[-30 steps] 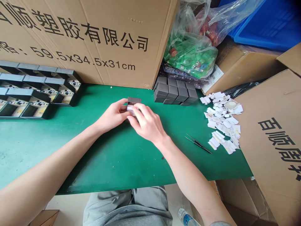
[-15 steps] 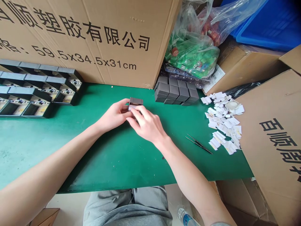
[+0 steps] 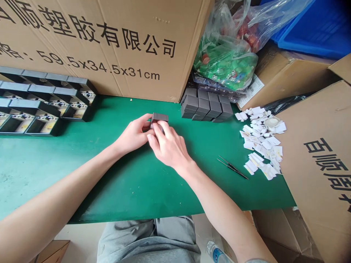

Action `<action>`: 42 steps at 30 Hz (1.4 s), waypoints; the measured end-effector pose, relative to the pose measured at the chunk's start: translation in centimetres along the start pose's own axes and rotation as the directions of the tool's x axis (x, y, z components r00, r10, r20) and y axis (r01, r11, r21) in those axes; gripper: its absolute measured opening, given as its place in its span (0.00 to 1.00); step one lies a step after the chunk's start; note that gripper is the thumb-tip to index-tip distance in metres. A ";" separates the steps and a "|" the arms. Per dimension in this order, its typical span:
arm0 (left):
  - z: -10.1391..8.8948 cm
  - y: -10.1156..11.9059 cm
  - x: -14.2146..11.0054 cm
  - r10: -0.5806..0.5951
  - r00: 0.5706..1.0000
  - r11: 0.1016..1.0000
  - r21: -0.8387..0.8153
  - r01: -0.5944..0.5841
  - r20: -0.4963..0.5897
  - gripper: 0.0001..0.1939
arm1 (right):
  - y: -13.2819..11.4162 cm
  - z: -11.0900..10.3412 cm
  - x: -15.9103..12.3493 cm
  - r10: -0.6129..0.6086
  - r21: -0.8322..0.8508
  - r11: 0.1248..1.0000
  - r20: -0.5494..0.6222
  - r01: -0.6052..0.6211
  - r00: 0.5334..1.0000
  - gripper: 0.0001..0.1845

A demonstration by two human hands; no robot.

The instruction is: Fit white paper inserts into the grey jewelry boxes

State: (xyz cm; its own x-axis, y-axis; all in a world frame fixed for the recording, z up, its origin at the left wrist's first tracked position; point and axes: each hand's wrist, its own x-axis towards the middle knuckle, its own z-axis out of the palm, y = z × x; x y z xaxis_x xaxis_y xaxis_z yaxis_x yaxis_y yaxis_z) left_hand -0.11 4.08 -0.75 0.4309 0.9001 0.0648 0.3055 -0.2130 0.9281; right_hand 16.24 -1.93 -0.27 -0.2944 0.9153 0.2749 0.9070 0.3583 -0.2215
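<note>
A small dark grey box [image 3: 160, 117] is held up over the middle of the green table. My left hand [image 3: 134, 133] is closed around its left side, thumb and fingers gripping it. My right hand [image 3: 171, 147] is on the near side, with its fingertips pressed at the box's open face and the thumb bent below. Those fingers cover most of the opening, so I cannot make out what lies inside. Right of the hands is a pair of black tweezers [image 3: 233, 168]. Beyond it lies a loose heap of small white cards [image 3: 263, 138].
Dark grey boxes [image 3: 205, 106] stand stacked behind my right hand. Open black cases [image 3: 44, 104] fill the back left. A large carton [image 3: 109, 47] walls off the rear, another carton [image 3: 315, 153] the right. Bagged green parts [image 3: 225, 62] and a blue bin [image 3: 312, 29] sit back right.
The box has tilted a little in my left hand, and the pale piece seen at its opening is now mostly hidden behind my right fingers, which have pushed in slightly.
</note>
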 end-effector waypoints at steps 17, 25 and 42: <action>0.5 0.5 0.0 -0.001 0.999 0.992 -0.129 -0.005 -0.048 0.20 | -0.7 0.1 0.1 0.024 -0.041 0.999 0.010 -0.024 1.000 0.31; 0.5 0.2 -0.1 0.022 0.991 0.999 0.051 -0.015 -0.130 0.23 | -0.4 0.0 0.2 0.068 -0.038 0.997 -0.018 -0.069 0.998 0.31; 1.3 0.2 0.3 0.021 0.958 0.971 -0.221 -0.088 -0.287 0.27 | 2.2 1.9 1.4 0.439 0.842 0.476 0.022 -0.253 0.898 0.20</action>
State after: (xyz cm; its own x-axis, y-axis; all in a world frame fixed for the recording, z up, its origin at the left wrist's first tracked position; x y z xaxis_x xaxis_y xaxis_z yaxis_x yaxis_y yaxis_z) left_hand 1.18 3.87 -0.98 0.1752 0.9666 0.1871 0.0710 -0.2020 0.9768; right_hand 17.23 0.47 -2.10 0.1267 0.9835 0.1295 0.2525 0.0943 -0.9630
